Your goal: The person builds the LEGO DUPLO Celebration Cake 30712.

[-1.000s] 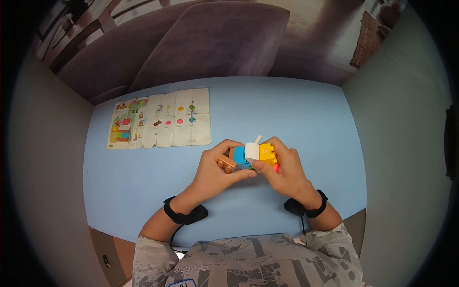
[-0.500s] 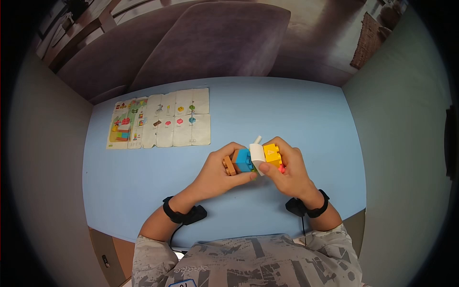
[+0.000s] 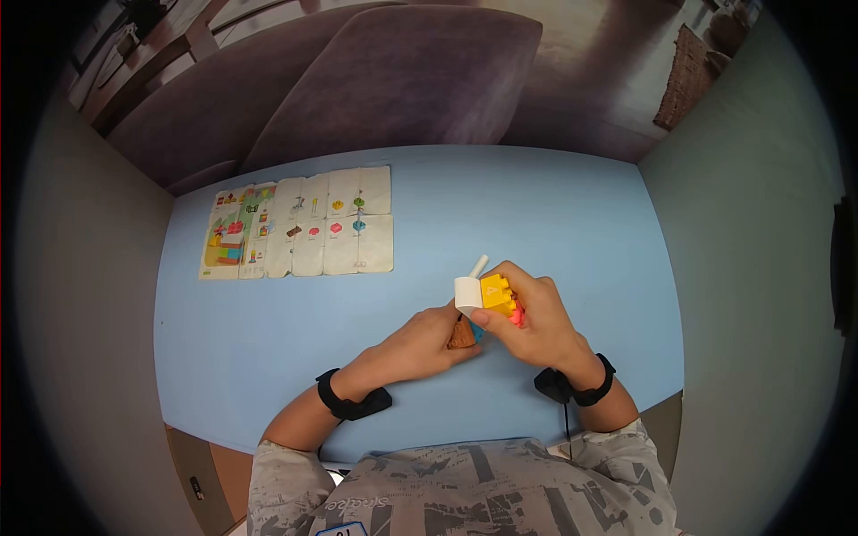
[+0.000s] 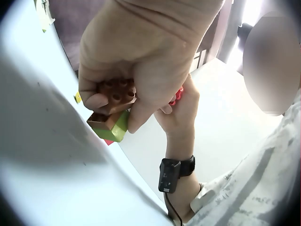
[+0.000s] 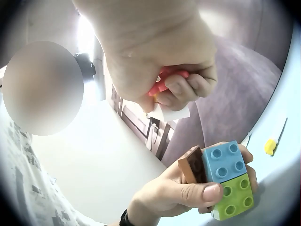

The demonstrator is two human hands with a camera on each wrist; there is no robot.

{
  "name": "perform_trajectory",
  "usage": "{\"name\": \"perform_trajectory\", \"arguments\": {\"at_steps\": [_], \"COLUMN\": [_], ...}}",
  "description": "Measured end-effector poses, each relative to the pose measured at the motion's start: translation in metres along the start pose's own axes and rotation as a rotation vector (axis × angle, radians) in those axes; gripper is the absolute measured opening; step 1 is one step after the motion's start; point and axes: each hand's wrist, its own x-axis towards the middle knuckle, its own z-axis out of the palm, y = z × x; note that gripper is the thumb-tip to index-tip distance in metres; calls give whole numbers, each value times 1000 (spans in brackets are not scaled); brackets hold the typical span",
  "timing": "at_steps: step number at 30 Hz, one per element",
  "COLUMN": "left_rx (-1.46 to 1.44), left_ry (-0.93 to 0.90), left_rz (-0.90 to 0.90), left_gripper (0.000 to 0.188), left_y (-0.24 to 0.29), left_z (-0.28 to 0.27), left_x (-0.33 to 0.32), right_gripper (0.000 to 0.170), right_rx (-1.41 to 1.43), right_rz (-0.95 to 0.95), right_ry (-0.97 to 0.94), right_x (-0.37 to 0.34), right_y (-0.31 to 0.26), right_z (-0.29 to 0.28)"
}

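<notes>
A: Nearest first?
B: Dark wristbands [image 3: 332, 396] on both wrists, by the counter's [image 3: 536, 201] near edge.
A: Left hand [image 3: 416, 344]?
B: Just past that, over the counter's near half. Fingers and thumb clamped on joined bricks. Head view gives only a brown piece [image 3: 461, 334] and a bit of the blue brick [image 3: 478, 332]. Right wrist view adds the studs, plus a green brick [image 5: 233, 197] beside the blue, which head view hides.
A: Right hand [image 3: 541, 317]?
B: Slightly farther out and to the right. Curled round a yellow brick [image 3: 494, 295] marked with a 4. White piece [image 3: 467, 294] against its left side, white rod [image 3: 480, 265] sticking up at a tilt. Red piece [image 3: 517, 316] under the fingers, seen better from the right wrist.
A: Hands touching each other?
B: Can't tell; they overlap in head view, but right wrist view shows the two groups of bricks apart.
A: Anything else in the wrist views?
B: Small yellow item [image 5: 270, 146] at the right in the right wrist view; can't tell what.
A: Far end?
B: Creased picture sheet [image 3: 311, 257], flat at the far left corner. Beyond the far edge, a big purple-grey surface [image 3: 402, 80].
</notes>
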Motion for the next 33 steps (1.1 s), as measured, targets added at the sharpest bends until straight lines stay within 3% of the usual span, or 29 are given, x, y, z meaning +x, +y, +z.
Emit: {"name": "perform_trajectory", "arguments": {"at_steps": [2,7,9,11,14,20,26,29,33], "left_rx": [57,43,30,32,76,338,449,395,201], "left_ry": [-54,1,-51,-158,-150,-32,-62,-16,115], "left_rz": [-67,58,22,-85,-119,-27,7,23,-97], "left_gripper": [35,37,41,59,59,52,50,49,51], "left_y": [4,-2,2,8,19,7,3,7,31], "left_z": [-5,1,-2,-8,-15,-21,-19,-27,-49], "left_x": [0,1,2,4,3,-9,-12,-14,-19], "right_gripper": [40,41,41,41,41,43,44,45,47], "right_rx": [-38,-59,-56,-69,-71,-87,-112,-142,-158], "right_rz": [17,23,14,22,36,26,62,40,-58], "right_ry": [-12,-23,-21,-26,-40,-44,-69,-42,-43], "right_x": [1,1,1,1,1,1,1,1,-2], "right_y": [0,-1,1,1,0,3,2,1,1], "right_z": [-2,-3,-2,-2,-3,-2,-2,-3,-8]}}
